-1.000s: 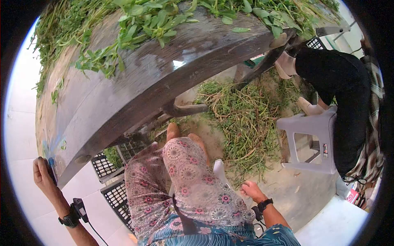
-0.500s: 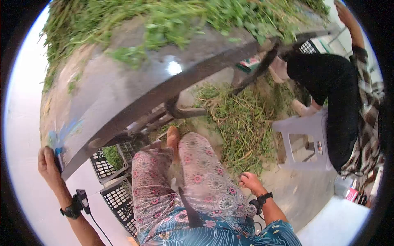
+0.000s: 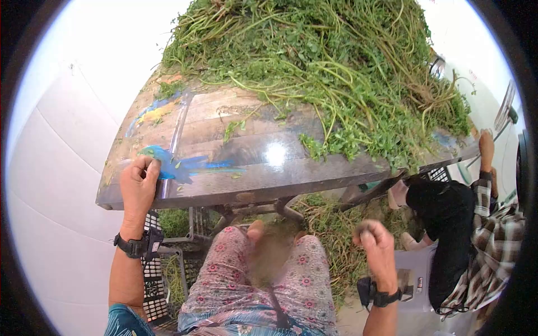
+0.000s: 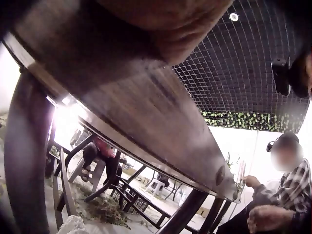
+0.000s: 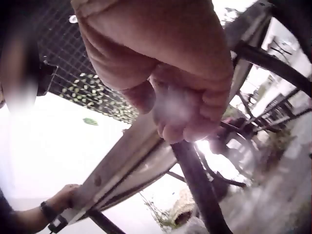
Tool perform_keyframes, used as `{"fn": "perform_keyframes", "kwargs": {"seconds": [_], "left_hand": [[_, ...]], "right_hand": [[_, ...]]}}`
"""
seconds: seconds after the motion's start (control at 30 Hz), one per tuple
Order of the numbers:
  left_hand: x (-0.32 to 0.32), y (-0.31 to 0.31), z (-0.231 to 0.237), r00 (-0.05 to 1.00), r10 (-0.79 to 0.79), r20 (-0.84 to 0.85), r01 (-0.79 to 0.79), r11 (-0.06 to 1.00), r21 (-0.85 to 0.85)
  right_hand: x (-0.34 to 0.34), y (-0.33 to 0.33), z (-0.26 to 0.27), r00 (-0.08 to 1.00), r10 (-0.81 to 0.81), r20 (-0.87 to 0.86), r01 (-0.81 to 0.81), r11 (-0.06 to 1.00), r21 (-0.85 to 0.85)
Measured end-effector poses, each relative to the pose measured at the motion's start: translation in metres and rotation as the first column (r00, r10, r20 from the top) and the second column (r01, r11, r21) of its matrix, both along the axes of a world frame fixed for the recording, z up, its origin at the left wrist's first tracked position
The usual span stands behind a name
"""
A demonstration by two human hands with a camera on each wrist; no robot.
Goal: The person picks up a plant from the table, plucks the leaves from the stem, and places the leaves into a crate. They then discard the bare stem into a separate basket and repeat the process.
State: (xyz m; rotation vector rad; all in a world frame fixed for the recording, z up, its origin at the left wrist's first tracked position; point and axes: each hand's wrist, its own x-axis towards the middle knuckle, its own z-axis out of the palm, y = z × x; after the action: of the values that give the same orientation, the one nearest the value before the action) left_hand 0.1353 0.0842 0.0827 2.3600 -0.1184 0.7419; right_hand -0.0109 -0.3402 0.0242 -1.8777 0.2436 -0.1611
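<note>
At my far left a white wall rises beyond the end of the wooden surface. My left grip is at the near edge of that surface, beside a smear of blue paint, thumb and bent fingers close together; whether anything is pinched between them I cannot tell. A dark band circles that wrist. Lower down, black crates stand with greenery inside. My patterned trousers fill the lower middle, knees toward the surface. Beyond them, across the middle and right of the surface, lies a big heap of leafy green stems, apart from my left grip, with some sprigs reaching the near edge. Beneath, on the floor, is a pile of stems. My right grip is raised in front of that pile, fingers curled into the palm, closed on themselves. Farthest right, another person in black trousers and a checked shirt sits on a grey stool.
</note>
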Motion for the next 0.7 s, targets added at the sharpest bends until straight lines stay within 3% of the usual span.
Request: {"fn": "perform_keyframes", "kwargs": {"seconds": [0.07, 0.17, 0.2, 0.3, 0.33, 0.43, 0.63, 0.7], "left_hand": [[-0.001, -0.002, 0.004, 1.000, 0.010, -0.029, -0.011, 0.999, -0.030], [0.005, -0.001, 0.004, 0.999, -0.020, -0.032, 0.022, 0.998, 0.056], [0.000, -0.013, 0.012, 0.998, 0.020, -0.055, -0.016, 0.997, 0.076], [0.000, -0.021, 0.008, 0.999, -0.048, -0.010, 0.048, 0.998, 0.034], [-0.001, -0.021, 0.011, 0.998, -0.052, -0.018, 0.053, 0.997, 0.054], [-0.003, -0.020, 0.013, 0.997, -0.039, -0.062, 0.041, 0.998, 0.037], [-0.005, -0.019, 0.015, 0.997, -0.071, -0.015, 0.070, 0.996, -0.052], [-0.006, -0.019, 0.017, 0.997, -0.074, -0.025, 0.072, 0.996, -0.056]], "right_hand": [[0.020, 0.008, 0.045, 0.991, 0.081, 0.104, -0.068, 0.991, -0.119], [0.056, 0.018, 0.091, 0.954, 0.196, 0.226, -0.140, 0.960, -0.241], [0.064, 0.026, 0.111, 0.955, 0.213, 0.206, -0.157, 0.953, -0.259], [0.098, 0.039, 0.154, 0.945, 0.249, 0.211, -0.161, 0.917, -0.364], [0.113, 0.041, 0.163, 0.948, 0.240, 0.210, -0.114, 0.870, -0.480], [0.160, 0.044, 0.177, 0.939, 0.326, 0.108, -0.205, 0.784, -0.586], [0.224, 0.051, 0.160, 0.961, 0.274, -0.033, -0.184, 0.546, -0.817], [0.234, 0.069, 0.169, 0.935, 0.354, 0.016, -0.206, 0.581, -0.788]]}}
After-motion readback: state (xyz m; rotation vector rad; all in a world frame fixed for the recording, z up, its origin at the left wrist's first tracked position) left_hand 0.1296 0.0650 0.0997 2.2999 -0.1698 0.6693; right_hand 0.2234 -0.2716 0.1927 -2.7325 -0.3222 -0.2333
